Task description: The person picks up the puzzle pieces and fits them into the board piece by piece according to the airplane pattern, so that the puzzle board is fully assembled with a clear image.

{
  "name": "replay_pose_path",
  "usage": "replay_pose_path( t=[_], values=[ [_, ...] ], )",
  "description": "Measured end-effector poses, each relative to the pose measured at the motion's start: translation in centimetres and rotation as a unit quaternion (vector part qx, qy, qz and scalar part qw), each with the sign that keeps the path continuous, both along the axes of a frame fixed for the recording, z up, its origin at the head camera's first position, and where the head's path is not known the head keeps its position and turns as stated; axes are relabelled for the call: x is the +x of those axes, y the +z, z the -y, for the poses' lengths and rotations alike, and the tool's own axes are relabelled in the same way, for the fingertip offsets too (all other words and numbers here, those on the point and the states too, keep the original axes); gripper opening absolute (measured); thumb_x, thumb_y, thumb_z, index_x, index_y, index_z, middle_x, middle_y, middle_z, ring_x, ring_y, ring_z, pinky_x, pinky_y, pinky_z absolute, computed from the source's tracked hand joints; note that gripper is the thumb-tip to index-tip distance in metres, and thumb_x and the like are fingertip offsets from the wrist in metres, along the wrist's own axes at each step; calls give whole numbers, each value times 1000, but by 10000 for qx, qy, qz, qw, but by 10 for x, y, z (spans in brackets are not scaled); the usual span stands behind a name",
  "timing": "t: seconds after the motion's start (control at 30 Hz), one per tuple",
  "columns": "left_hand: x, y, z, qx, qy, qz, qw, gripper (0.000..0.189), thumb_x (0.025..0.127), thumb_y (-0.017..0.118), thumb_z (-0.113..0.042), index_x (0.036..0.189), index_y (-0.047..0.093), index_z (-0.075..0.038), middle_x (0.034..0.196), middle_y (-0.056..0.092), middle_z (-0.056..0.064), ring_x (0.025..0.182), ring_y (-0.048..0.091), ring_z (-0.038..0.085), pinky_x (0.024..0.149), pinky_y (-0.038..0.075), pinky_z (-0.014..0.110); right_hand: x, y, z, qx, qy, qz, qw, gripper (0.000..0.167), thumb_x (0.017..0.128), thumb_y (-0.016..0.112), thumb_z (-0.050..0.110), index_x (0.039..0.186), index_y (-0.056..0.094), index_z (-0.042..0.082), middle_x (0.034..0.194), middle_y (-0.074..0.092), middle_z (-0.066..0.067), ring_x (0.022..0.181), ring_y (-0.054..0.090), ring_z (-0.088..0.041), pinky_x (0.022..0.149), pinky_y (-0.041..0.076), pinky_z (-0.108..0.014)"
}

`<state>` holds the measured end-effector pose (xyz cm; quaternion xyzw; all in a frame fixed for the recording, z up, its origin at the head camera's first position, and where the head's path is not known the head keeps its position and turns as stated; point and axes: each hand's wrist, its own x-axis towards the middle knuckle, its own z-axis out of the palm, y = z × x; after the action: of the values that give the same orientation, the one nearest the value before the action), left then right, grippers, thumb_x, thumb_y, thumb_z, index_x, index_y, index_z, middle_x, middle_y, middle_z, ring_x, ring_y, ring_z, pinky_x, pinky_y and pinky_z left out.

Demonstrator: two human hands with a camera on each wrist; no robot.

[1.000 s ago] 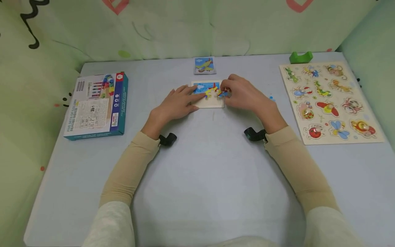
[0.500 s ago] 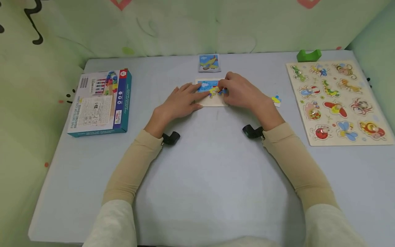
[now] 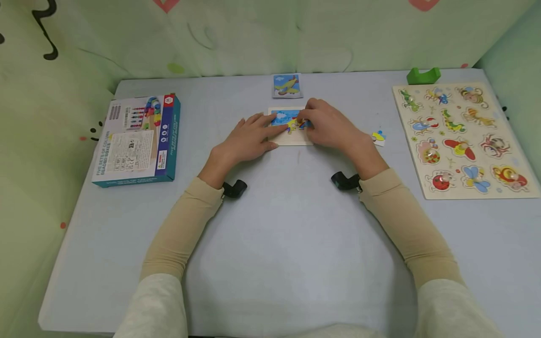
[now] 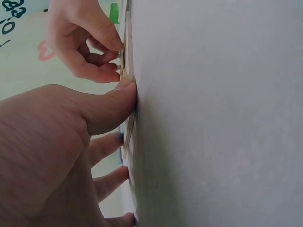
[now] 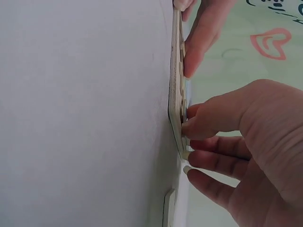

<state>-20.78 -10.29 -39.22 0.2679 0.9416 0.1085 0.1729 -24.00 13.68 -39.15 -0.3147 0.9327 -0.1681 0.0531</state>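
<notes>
A small wooden jigsaw board (image 3: 289, 140) with a blue sky and yellow plane picture lies toward the back of the table. My left hand (image 3: 247, 140) rests on its left part, fingers spread, with the thumb at the near edge. At the board's right end my right hand (image 3: 331, 126) pinches a colourful puzzle piece (image 3: 304, 124) between thumb and fingertips, down at the board's surface. Those fingers hide most of the piece. Right of that wrist lies a loose blue, yellow and white puzzle piece (image 3: 378, 137), partly covered by the wrist.
A plane picture (image 3: 287, 86) lies behind the board. A boxed toy (image 3: 133, 141) is at the left. On the right lies a large insect peg puzzle (image 3: 465, 141), with a green curved block (image 3: 423, 76) behind it. A fabric wall borders the table's back.
The right hand has brought the piece slightly left and down onto the board. More of the loose piece shows beside the wrist. The left hand keeps its place on the board.
</notes>
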Motion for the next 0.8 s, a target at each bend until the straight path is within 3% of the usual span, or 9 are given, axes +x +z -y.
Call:
replay_pose_path(
  t=[0.33,0.8],
  values=[
    [0,0,4,41,23,-28,10000,55,104,46,-45,156,29,-40,168,16,2,155,12,33,121,16,64,6,4,12,-33,20,27,10000,28,92,55,-4,114,72,-2,109,62,-18,101,56,-34,92,48,-46],
    [0,0,0,71,11,20,10000,55,104,46,-46,156,29,-40,168,16,2,156,10,33,121,16,64,13,7,9,81,0,-118,9999,25,92,58,2,110,75,-2,105,64,-18,97,56,-34,90,48,-44]
  ],
)
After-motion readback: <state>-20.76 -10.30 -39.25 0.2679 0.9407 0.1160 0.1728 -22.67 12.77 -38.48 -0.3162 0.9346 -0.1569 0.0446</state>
